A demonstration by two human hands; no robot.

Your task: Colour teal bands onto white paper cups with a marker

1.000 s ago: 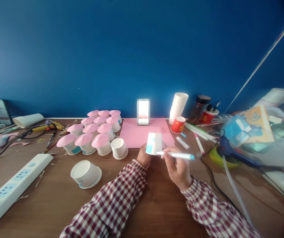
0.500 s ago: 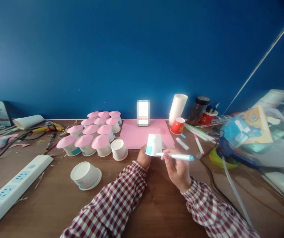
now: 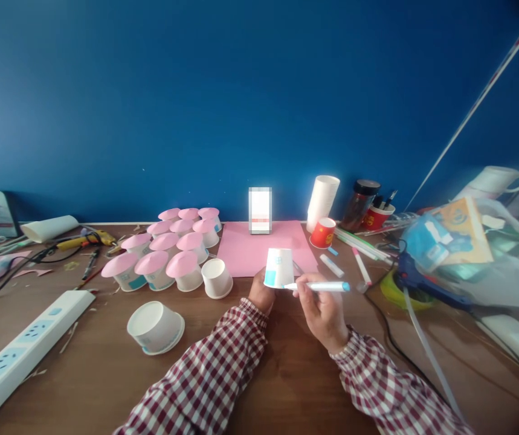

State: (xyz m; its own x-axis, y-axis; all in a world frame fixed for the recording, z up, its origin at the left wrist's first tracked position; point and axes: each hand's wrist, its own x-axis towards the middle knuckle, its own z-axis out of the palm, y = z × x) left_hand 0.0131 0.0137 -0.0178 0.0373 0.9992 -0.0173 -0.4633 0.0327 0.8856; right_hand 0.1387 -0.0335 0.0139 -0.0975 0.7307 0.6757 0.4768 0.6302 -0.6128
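My left hand (image 3: 261,292) is closed on an upside-down white paper cup (image 3: 285,266) from its left and below. The cup carries a blue block and a small blue window drawing. In my right hand (image 3: 322,311) a white marker (image 3: 327,286) with a light-blue end lies nearly level, its tip at the cup's lower edge. Left of the hands stand an upturned plain cup (image 3: 217,278) and, nearer me, another upturned cup (image 3: 156,325). Several cups topped with pink paper cones (image 3: 152,263) stand in rows behind them.
Pink paper (image 3: 241,248) lies behind the hands, with a blurred white upright object (image 3: 260,211) at its back. To the right are a red cup (image 3: 323,232), a stack of white cups (image 3: 323,199) and a blue glue gun (image 3: 435,289). A power strip (image 3: 28,347) lies at left.
The marker's tip has moved slightly along the cup's lower edge, leaving a bit of blue there. Both hands keep their hold; the view has shifted a little.
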